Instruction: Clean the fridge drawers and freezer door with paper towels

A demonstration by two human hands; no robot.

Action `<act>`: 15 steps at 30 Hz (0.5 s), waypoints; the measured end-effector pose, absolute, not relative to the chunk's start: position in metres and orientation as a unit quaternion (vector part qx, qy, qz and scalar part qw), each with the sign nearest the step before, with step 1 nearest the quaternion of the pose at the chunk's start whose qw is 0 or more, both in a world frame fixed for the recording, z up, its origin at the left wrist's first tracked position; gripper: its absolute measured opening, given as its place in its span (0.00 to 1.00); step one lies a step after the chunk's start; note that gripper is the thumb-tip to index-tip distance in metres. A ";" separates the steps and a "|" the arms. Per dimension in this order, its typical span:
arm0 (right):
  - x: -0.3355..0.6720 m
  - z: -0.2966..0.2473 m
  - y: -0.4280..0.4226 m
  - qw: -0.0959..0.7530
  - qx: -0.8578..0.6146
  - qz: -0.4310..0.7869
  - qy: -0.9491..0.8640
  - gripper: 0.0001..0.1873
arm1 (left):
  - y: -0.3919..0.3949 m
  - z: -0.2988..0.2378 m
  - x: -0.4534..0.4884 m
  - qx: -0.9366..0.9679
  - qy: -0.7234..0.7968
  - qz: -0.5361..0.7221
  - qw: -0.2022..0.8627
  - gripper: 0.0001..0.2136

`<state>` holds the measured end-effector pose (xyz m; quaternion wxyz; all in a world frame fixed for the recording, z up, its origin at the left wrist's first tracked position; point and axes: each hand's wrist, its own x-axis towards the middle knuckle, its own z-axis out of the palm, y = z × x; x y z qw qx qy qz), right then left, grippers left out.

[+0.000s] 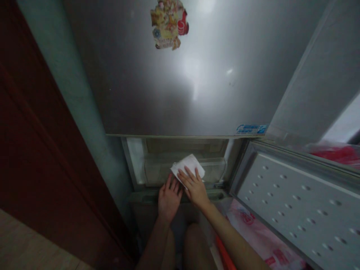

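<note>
A folded white cloth [189, 167], perhaps a paper towel, is in front of the clear drawer [159, 173] in the open lower compartment of a fridge. Across the cloth's lower right part lies my right hand [196, 189], its fingers spread over the top and holding it. My left hand [170, 198] is beside it with fingers stretched out and slightly bent, the tips near the cloth's lower left edge. Whether those tips touch the cloth I cannot tell. The underside of the cloth is hidden.
The lower fridge door [281, 202], with a dimpled inner panel, stands open on the right. Above is the shut silver upper door [219, 90] with a sticker [168, 26]. A pink-white plastic bag [253, 232] lies under the open door. A dark red wooden panel [42, 150] borders the left.
</note>
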<state>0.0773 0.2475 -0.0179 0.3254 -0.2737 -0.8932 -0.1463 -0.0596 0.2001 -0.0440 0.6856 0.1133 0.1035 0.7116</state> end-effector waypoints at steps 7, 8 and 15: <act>0.152 -0.044 0.261 0.456 -0.402 -0.133 -0.783 0.34 | 0.199 -0.029 -0.055 0.121 0.096 0.717 0.680 0.21; 0.154 -0.045 0.262 0.482 -0.416 -0.125 -0.761 0.33 | 0.199 -0.029 -0.055 0.120 0.095 0.716 0.681 0.21; 0.104 -0.039 0.256 0.526 -0.416 -0.072 -0.738 0.32 | 0.191 -0.033 -0.058 0.124 0.104 0.716 0.679 0.21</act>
